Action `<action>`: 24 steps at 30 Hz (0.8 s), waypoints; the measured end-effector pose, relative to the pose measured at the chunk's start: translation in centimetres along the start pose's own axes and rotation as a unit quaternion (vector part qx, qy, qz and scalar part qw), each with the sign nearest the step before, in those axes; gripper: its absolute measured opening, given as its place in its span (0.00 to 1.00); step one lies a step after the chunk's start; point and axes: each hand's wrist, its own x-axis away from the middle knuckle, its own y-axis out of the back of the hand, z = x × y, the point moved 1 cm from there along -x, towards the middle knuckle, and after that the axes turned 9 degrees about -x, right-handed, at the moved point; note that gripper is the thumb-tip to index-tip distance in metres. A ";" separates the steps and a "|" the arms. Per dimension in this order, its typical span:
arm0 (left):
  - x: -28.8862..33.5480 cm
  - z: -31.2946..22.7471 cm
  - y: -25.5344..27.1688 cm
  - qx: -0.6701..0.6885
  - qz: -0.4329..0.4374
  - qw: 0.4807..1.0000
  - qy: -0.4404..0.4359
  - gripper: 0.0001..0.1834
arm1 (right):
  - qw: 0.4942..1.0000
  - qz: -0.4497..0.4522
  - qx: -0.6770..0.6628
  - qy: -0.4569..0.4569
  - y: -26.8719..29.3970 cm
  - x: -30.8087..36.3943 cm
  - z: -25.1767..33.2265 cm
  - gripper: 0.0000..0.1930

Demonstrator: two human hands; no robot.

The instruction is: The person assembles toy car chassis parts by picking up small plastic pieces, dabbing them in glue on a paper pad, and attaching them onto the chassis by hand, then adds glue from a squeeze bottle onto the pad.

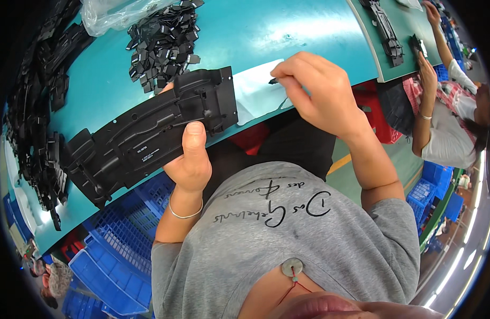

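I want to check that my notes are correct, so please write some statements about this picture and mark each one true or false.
1. The left grip holds a long black panel. True.
2. The right grip is empty. False: the right grip pinches a small dark piece.
3. Small black pieces lie heaped on the teal table. True.
4. The blue crates stand on the tabletop. False: the blue crates are below it.

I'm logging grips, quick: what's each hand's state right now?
Left hand: closed, holding the long black panel.
Right hand: closed, pinching a small black piece.
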 end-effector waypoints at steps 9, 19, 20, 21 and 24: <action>0.0 0.0 -0.1 -0.007 0.001 1.000 0.006 0.28 | 0.990 -0.049 -0.100 -0.085 -1.4 1.3 -0.3 0.05; 0.1 0.0 0.1 0.001 0.008 1.000 0.020 0.28 | 0.999 -0.019 -0.019 -0.038 -1.5 1.4 -0.2 0.05; 0.2 0.0 0.1 0.001 0.014 1.000 0.014 0.28 | 0.999 -0.024 -0.017 -0.028 -1.5 1.5 -0.1 0.05; 0.2 0.0 0.1 0.002 0.019 1.000 0.009 0.28 | 0.999 -0.024 -0.018 -0.027 -1.6 1.5 -0.2 0.05; -0.1 -0.1 -0.1 0.007 0.007 1.000 0.004 0.27 | 0.998 -0.046 -0.021 -0.026 -1.7 1.4 -0.2 0.07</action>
